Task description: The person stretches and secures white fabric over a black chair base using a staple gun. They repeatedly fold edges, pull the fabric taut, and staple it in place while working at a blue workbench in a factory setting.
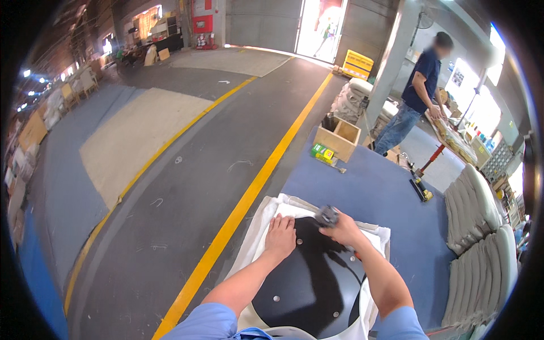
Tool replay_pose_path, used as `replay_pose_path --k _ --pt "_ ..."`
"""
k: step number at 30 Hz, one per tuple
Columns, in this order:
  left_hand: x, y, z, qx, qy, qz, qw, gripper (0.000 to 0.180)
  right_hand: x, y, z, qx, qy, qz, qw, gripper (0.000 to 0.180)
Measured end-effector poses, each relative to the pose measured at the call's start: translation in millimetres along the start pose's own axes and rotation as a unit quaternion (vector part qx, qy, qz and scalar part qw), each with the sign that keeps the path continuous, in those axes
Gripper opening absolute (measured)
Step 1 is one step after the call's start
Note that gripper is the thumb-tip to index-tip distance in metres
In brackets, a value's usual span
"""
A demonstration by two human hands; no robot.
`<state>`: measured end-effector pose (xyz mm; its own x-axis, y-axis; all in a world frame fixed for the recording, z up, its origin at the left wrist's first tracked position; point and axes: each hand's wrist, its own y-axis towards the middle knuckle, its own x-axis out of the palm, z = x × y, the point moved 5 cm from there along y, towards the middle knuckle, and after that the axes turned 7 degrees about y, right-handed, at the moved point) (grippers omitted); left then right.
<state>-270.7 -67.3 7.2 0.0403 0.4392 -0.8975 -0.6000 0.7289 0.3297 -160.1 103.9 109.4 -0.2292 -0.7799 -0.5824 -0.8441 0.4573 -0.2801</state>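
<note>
A black seat panel (294, 283) with several round pale fittings lies in front of me, on white padding and fabric (258, 233) that stand out around its edges. My left hand (281, 237) is open and rests flat, fingers stretched forward, over the white border and the panel's far left edge. Closed around a dark grip is my right hand (343, 230), at the panel's far edge. What it holds looks like a staple gun (327, 216); its dark head is smeared by motion, and its tip cannot be made out. A shadow falls across the panel.
On the blue tabletop (374, 181) are a wooden box (338, 139), a green-yellow carton (322, 151) and a black-yellow tool (420, 190). Stacked pale cushions (479, 277) line the right side. Beyond, a person (416, 90) works at a stand. A yellow-striped floor (226, 153) runs left.
</note>
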Motion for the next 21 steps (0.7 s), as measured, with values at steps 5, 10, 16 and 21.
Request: replay_pose_path --k 5,10,16,21 --pt "-0.7 1.0 12.1 0.003 -0.07 0.028 0.997 0.041 -88.0 -136.8 93.4 0.086 -0.043 0.195 0.976 0.077" --pt "-30.7 -3.3 -44.7 -0.083 -0.29 0.102 0.948 0.04 -129.2 -247.1 195.9 0.182 -0.127 0.327 0.919 0.084" --pt "-83.1 -93.2 -115.6 -0.223 -0.152 0.007 0.963 0.05 -133.3 -351.3 299.0 0.343 -0.185 0.385 0.837 0.09" --pt "-64.8 -198.1 -102.9 -0.459 -0.437 -0.303 0.711 0.06 -87.7 -377.5 336.8 0.321 -0.193 0.402 0.836 0.088"
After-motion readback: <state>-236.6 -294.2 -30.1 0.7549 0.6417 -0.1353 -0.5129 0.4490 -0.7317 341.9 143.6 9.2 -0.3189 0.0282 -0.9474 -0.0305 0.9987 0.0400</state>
